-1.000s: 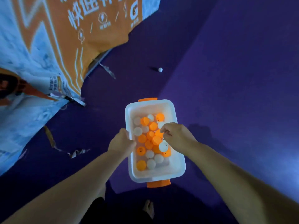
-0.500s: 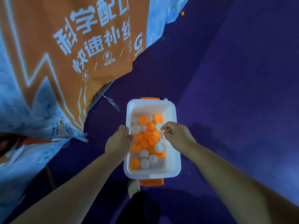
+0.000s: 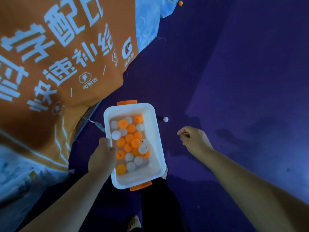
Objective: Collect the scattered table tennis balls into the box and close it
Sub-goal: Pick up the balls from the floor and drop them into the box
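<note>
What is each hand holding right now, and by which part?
The left hand grips the white box by the rim of its left long side. The right hand, fingers curled, holds nothing visible.

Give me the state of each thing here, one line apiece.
box: open, no lid, part-filled with balls
left hand: grips the box's left rim
right hand: fingers curled, nothing seen in it
white ball: loose on the floor
orange ball: loose, by the banner

Many balls (image 3: pixel 131 142) lie in the box (image 3: pixel 156 148). A loose ball (image 3: pixel 165 119) lies on the floor (image 3: pixel 234 97) just right of its far-right corner; a banner (image 3: pixel 58 64) spreads left.
</note>
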`<state>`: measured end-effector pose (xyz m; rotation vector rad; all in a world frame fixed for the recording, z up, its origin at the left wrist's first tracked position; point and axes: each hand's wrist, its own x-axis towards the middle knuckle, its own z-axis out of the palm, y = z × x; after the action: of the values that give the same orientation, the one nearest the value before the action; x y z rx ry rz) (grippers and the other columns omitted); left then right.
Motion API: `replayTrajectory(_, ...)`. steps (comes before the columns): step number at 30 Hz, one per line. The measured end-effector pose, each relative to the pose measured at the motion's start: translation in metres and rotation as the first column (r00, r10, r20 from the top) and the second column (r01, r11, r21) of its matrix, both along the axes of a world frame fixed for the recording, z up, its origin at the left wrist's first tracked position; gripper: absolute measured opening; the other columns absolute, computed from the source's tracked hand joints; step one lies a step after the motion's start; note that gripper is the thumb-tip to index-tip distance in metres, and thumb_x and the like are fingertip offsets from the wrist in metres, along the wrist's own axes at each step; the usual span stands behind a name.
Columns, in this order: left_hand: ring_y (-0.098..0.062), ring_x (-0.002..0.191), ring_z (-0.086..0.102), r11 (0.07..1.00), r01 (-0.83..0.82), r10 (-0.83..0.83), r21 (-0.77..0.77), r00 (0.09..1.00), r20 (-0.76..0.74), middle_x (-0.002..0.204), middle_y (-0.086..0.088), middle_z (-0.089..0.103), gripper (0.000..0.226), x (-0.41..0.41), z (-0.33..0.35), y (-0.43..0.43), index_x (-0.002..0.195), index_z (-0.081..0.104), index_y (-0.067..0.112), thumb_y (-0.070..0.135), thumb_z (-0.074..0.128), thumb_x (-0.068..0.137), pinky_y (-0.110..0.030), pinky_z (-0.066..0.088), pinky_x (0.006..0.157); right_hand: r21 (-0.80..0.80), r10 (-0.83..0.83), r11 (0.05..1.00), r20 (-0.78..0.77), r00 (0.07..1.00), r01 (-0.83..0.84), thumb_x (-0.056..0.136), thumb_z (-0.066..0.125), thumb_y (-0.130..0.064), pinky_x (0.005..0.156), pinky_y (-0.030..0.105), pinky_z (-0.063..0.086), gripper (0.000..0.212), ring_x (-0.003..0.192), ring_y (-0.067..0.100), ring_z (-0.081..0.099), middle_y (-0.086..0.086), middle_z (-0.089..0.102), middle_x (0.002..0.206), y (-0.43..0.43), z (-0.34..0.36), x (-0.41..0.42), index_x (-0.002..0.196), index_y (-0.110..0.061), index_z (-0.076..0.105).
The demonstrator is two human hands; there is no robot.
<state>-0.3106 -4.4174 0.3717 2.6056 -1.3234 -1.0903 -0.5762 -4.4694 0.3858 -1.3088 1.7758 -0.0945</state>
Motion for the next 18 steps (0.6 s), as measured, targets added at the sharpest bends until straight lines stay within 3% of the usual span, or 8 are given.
replayTrajectory(4,-0.016,0.062,0.048,0.992,-0.118,0.119,0.035,0.992,-0.030,0.077,-0.003,0.053,0.012,-0.012,-0.057,-0.065,0.102,0.043,0.012,0.021,0.043,0.094,-0.033,0.032,0.057,0.075,0.022,0.997,-0.046,0.999,-0.018,0.092,0.042,-0.017,0.069,0.034,0.055,0.025,0.079,0.013,0.063,-0.013,0.062,0.085,-0.063,-0.070,-0.014,0.097,-0.028,0.063)
replayTrajectory(8,-0.028,0.077,0.056,0.989,-0.125,0.130,0.076,0.989,-0.067,0.093,-0.012,0.057,0.015,-0.019,-0.128,-0.122,0.106,0.043,0.011,0.020,0.043,0.094,-0.036,0.038,0.062,0.115,0.108,0.989,-0.119,0.987,-0.094,0.093,0.042,-0.016,0.072,0.031,0.053,0.025,0.085,0.013,0.061,-0.010,0.064,0.101,-0.110,-0.157,-0.023,0.104,-0.024,0.064)
replayTrajectory(12,-0.020,0.064,0.048,0.985,-0.149,0.155,0.085,0.986,-0.066,0.081,-0.007,0.051,0.007,-0.017,-0.199,-0.156,0.099,0.041,0.014,0.017,0.042,0.093,-0.032,0.029,0.051,0.189,0.212,0.966,-0.203,0.956,-0.174,0.092,0.042,-0.016,0.060,0.025,0.045,0.033,0.084,0.017,0.059,-0.003,0.063,0.112,-0.142,-0.257,-0.024,0.120,-0.023,0.056)
replayTrajectory(16,-0.028,0.070,0.047,0.985,-0.172,0.174,0.032,0.981,-0.081,0.074,-0.003,0.047,0.006,-0.012,-0.267,-0.171,0.095,0.039,0.012,0.013,0.043,0.091,-0.037,0.034,0.064,0.257,0.274,0.943,-0.246,0.930,-0.211,0.092,0.045,-0.017,0.071,0.030,0.047,0.047,0.100,0.026,0.058,0.004,0.049,0.131,-0.158,-0.345,-0.014,0.138,-0.024,0.040)
replayTrajectory(18,-0.030,0.076,0.049,0.985,-0.172,0.174,0.033,0.981,-0.083,0.073,0.001,0.046,0.008,-0.008,-0.298,-0.176,0.097,0.040,0.012,0.015,0.044,0.090,-0.038,0.037,0.068,0.248,0.315,0.937,-0.285,0.906,-0.247,0.091,0.046,-0.015,0.067,0.031,0.044,0.053,0.095,0.029,0.057,0.005,0.040,0.135,-0.166,-0.385,-0.006,0.142,-0.026,0.033)
